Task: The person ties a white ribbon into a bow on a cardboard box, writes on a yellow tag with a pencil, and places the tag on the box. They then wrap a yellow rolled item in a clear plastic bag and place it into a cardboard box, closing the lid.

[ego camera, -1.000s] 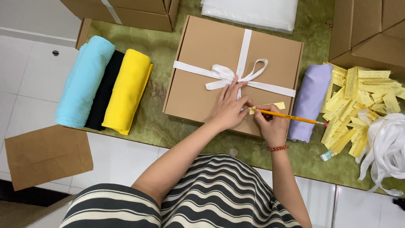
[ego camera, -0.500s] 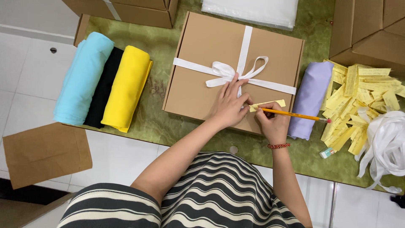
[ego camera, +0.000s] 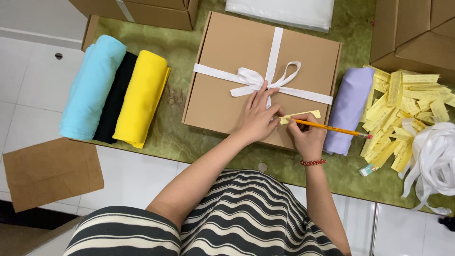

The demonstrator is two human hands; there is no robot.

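Left hand: the left hand [ego camera: 259, 115] lies flat with fingers spread on the lid of the flat brown cardboard box [ego camera: 227, 85], fingertips pinning one end of the small yellow paper slip [ego camera: 300, 115], apparently to keep it from sliding.
Right hand: the right hand [ego camera: 307, 136] is closed in a writing grip on the yellow pencil with a red eraser end [ego camera: 332, 128], its tip meeting the slip just beside the left fingertips.
Slip: it rests on the lid between the two hands, near the box's edge closest to the person.
Ribbon: the white ribbon tied in a bow [ego camera: 258, 80] crosses the lid just beyond the left fingers.
Right of the writing hand: a rolled lilac cloth [ego camera: 350, 106] lies against the box, then a heap of yellow slips [ego camera: 403, 109] and loose white ribbon [ego camera: 433, 156].
Left of the box: light blue, black and yellow cloth rolls [ego camera: 113, 92] sit well apart.
Open room: bare green bench [ego camera: 180, 142] shows along the near edge, under the forearms.
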